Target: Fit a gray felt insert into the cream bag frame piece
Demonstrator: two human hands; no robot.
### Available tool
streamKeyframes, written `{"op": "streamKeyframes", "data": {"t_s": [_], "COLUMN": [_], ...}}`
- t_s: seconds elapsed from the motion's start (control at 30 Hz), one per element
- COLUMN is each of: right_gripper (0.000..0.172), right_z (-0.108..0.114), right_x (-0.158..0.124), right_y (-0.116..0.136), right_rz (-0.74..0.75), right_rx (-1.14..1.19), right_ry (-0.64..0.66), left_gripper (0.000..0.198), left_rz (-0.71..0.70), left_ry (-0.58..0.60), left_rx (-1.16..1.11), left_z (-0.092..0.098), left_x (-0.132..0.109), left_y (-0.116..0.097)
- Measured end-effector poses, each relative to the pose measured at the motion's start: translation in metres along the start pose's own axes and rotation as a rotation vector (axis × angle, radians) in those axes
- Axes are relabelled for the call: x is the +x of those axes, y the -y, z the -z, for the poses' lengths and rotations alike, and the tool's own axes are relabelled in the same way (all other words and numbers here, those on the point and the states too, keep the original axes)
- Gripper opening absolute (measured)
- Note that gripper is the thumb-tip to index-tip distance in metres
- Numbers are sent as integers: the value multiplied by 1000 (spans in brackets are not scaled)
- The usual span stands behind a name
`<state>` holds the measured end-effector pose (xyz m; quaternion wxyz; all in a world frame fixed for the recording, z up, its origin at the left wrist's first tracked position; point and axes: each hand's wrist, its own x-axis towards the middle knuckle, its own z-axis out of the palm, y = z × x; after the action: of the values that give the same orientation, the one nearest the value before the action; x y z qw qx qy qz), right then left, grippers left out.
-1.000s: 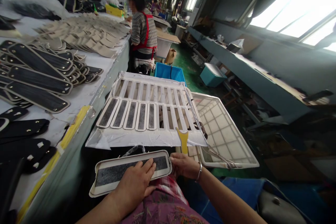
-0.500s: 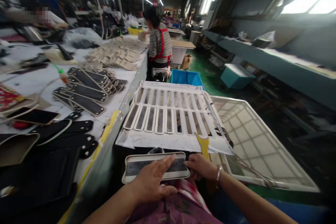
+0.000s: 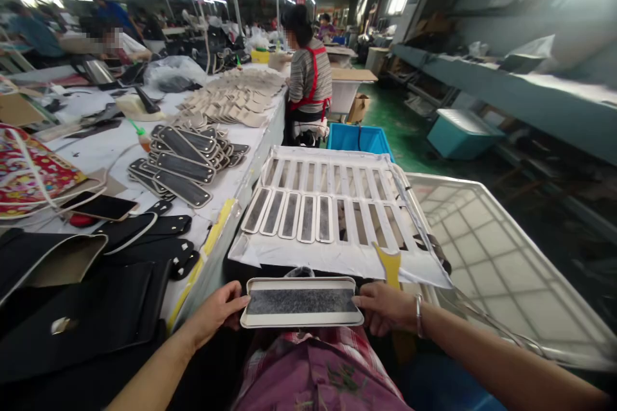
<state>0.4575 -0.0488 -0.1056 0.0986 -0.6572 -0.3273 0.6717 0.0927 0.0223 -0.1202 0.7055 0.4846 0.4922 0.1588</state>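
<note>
The panel [image 3: 302, 303], a long round-cornered piece with a pale rim and a dark grey centre strip, is positioned lengthwise from left to right above the wearer's lap. The left hand [image 3: 222, 309] grasps its left end: the thumb bears on the upper face and the fingers curl at the edge. The right hand [image 3: 384, 308] grasps the right end in a matching pinch; a metal bracelet [image 3: 419, 316] encircles that wrist.

Directly beyond the panel is a white slotted rack [image 3: 284, 255] with two rows of openings. Five similar panels [image 3: 290, 216] stand side by side at the left of the near row; slots to their right are open. A yellow forked piece [image 3: 389, 264] overlaps the rack's near edge, close to the right hand. A white crate [image 3: 463, 221] extends to the right of the rack, and a blue bin [image 3: 357, 139] is located behind it.

The counter [image 3: 231, 176] runs along the left side. It carries a pile of dark strips [image 3: 180, 164] with pale borders, beige pieces [image 3: 236, 96] farther back, a phone [image 3: 108, 205] and, nearest, a black bag [image 3: 96, 298]. A co-worker [image 3: 308, 80] in a striped top is seated at the counter, beyond the rack.
</note>
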Motion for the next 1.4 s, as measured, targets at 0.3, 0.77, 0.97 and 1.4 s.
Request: {"op": "streamKeyframes", "data": {"t_s": [0.3, 0.77, 0.97, 1.4], "right_gripper": [56, 17, 21, 26], "right_z": [1, 1, 1, 11], "right_x": [7, 3, -7, 2], "right_y": [-6, 19, 19, 34], "right_rz": [216, 805, 845, 609], "right_rx": [113, -664, -787, -851], "right_ry": [-37, -385, -318, -214], "left_gripper": [32, 38, 43, 42], "left_rz": [25, -507, -586, -577], "left_ry": [-66, 534, 414, 183], "left_rx": [95, 1127, 1359, 1570], "left_z": [2, -127, -131, -163], "left_x": [6, 82, 75, 66], "left_y": [-5, -94, -76, -53]}}
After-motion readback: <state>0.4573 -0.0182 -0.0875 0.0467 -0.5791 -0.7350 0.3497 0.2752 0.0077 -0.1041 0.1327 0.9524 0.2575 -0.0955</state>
